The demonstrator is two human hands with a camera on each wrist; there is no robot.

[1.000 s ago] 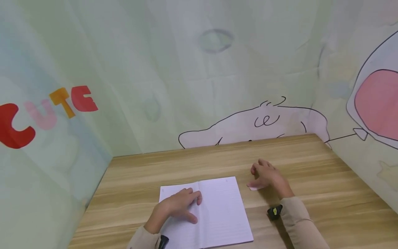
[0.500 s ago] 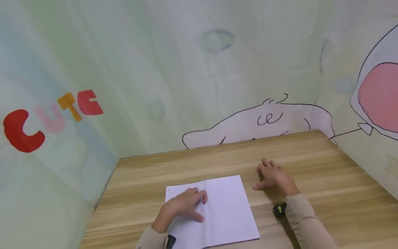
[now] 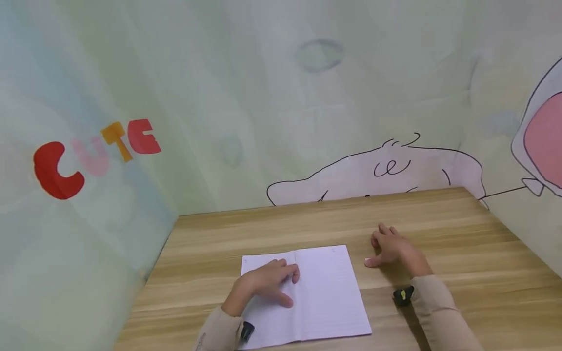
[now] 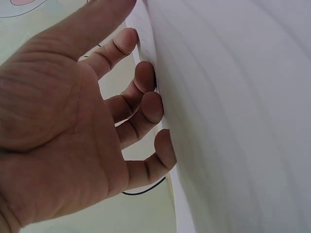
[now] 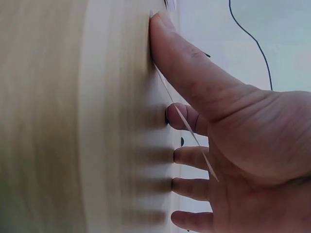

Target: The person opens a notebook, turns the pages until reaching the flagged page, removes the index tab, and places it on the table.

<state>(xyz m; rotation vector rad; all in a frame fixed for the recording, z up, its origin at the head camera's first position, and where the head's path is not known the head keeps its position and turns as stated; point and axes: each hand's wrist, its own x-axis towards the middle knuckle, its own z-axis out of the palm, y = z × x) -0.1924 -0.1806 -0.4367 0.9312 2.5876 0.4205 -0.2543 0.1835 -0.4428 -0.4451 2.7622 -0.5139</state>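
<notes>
An open lined notebook (image 3: pixel 327 287) lies on the wooden table. My left hand (image 3: pixel 267 282) rests on its left page with the fingers loosely bent and the thumb stretched toward the centre fold. In the left wrist view the fingertips (image 4: pixel 152 107) touch the paper. To the right of the notebook, my right hand (image 3: pixel 391 248) is low over the table, fingers bent downward. It holds a thin white slip of paper (image 5: pixel 190 128) at the thumb, tilted between table and palm. In the head view only a small corner shows by the thumb tip.
The wood-grain table (image 3: pixel 246 226) reaches back to a printed curtain (image 3: pixel 246 97) with a cartoon figure. Red, pink and orange letters mark the left curtain (image 3: pixel 57 170). Black wrist devices (image 3: pixel 403 295) sit at both sleeves.
The head view has shifted, so everything sits further right in the frame. Less of the slip shows by my right thumb than a second ago. My left hand stays on the page.
</notes>
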